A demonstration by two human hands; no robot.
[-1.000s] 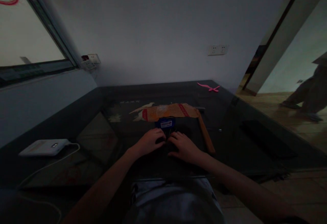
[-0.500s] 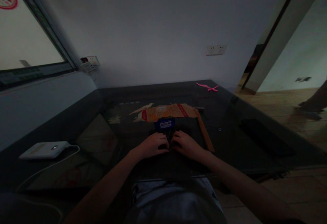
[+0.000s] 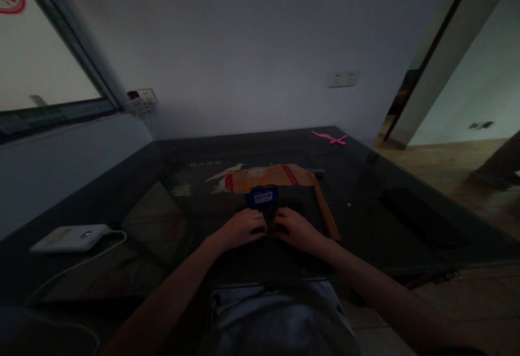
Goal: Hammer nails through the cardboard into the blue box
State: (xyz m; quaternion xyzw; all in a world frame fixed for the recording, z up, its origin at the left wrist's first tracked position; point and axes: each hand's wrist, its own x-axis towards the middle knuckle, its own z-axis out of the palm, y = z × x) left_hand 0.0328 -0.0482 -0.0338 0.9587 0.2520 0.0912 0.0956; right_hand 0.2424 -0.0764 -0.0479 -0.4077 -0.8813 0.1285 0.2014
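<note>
The left hand and the right hand are placed near each other above the desk, with the fingers of both bent inward. I cannot tell if the fingers are grasping something, because the place is dark. Between them, some thin dark pieces are seen, roughly pointing away from the person, toward the blue box. This box lies just beyond the fingers; its long axis goes from left to right, and its pale label faces the person. Behind it, the brown packet also lies crosswise. The wooden handle at right points toward the person, slightly slanted.
</note>
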